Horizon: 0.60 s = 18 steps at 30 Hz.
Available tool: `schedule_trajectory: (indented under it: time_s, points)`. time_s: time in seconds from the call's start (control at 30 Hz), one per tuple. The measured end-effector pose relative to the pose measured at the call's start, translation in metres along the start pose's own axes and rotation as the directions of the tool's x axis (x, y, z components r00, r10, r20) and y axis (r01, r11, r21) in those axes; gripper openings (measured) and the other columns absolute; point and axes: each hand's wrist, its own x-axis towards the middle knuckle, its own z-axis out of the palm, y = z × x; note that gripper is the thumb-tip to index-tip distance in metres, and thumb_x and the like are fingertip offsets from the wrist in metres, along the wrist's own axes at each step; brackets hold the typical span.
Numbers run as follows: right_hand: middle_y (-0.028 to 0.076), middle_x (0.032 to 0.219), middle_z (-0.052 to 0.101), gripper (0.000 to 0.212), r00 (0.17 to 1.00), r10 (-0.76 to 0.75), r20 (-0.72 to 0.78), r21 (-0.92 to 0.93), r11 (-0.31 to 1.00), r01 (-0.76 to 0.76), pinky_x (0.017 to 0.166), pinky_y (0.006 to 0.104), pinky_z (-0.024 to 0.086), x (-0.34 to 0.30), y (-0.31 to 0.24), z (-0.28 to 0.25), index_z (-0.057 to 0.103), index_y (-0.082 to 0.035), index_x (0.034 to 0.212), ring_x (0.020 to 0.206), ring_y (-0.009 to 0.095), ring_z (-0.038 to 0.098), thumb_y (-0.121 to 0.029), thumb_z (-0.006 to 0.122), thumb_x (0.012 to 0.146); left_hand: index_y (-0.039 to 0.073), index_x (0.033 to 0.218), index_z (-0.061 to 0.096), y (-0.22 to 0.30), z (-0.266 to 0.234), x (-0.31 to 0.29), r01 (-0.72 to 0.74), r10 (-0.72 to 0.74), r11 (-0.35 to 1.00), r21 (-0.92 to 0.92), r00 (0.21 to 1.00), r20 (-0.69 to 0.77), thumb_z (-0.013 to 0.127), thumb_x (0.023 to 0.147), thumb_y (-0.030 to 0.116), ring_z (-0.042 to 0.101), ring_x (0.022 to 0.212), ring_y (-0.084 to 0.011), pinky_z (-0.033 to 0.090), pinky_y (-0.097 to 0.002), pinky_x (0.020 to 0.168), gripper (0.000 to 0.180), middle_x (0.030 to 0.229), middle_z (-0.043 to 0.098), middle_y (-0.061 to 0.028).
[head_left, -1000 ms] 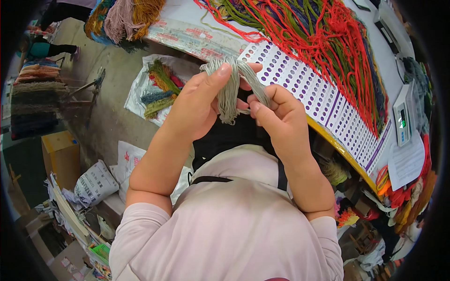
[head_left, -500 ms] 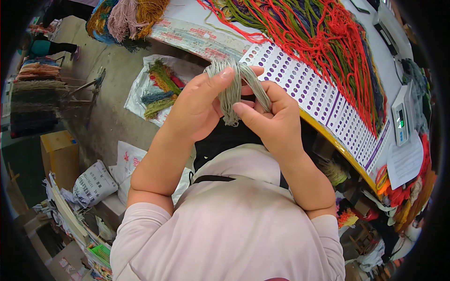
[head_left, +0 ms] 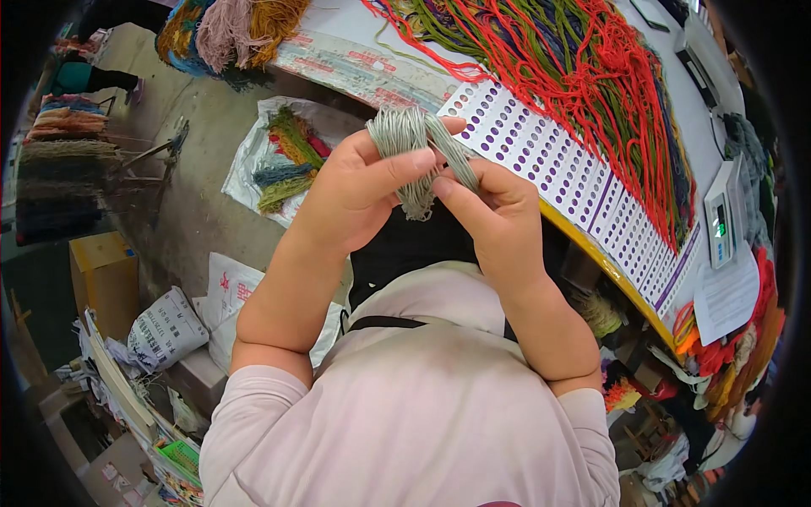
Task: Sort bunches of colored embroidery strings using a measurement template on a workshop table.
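Note:
A small bundle of grey-green yarn (head_left: 404, 135) is held up in front of my chest. My left hand (head_left: 359, 194) grips it from the left, thumb pressed across the strands. My right hand (head_left: 490, 211) pinches the same bundle from the right, fingers closed around strands that slope down toward it. A short tail of yarn hangs between the two hands. Behind the hands lies a white card with rows of purple dots (head_left: 574, 186) on the table.
A large spread of red, green and dark yarn (head_left: 591, 76) covers the table at upper right. A small scale (head_left: 720, 221) and papers sit at the right edge. Yarn skeins on a plastic sheet (head_left: 283, 160), a cardboard box (head_left: 106, 279) and sacks lie on the floor left.
Both hands have stayed close together on the bundle, with my right fingers shifting along the strands. The yarn loop sits slightly higher above my left thumb.

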Motion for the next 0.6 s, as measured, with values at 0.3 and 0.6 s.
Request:
schedule_trajectory:
  time_s: [0.3,0.6]
  points:
    - [-0.001,0.070,0.054,0.006,0.964,-0.249,-0.091,0.074,0.964,0.256,0.059,0.0197,0.037,0.010,0.000,0.002,0.060,0.001,0.078,0.066,0.005,0.047,-0.003,0.062,0.083,-0.006,0.126,0.050,0.004,0.001,0.009,-0.011,0.013,0.998,0.065,1.000,-0.021,0.061,0.083,0.006,0.060,0.090,-0.0132,0.044,-0.0300,0.087,0.046,0.094,0.063,-0.0042]
    - [-0.002,0.047,0.036,0.024,0.951,-0.084,0.297,0.549,0.830,-0.098,0.036,0.0253,0.026,0.024,-0.058,-0.078,0.060,0.000,0.096,0.040,0.008,0.035,-0.019,0.046,0.097,0.008,0.091,0.050,0.048,-0.084,0.011,0.179,-0.171,0.984,-0.010,0.957,0.236,0.052,0.093,0.024,0.022,0.039,-0.0025,0.019,-0.0208,0.035,0.017,0.054,0.027,0.0085]
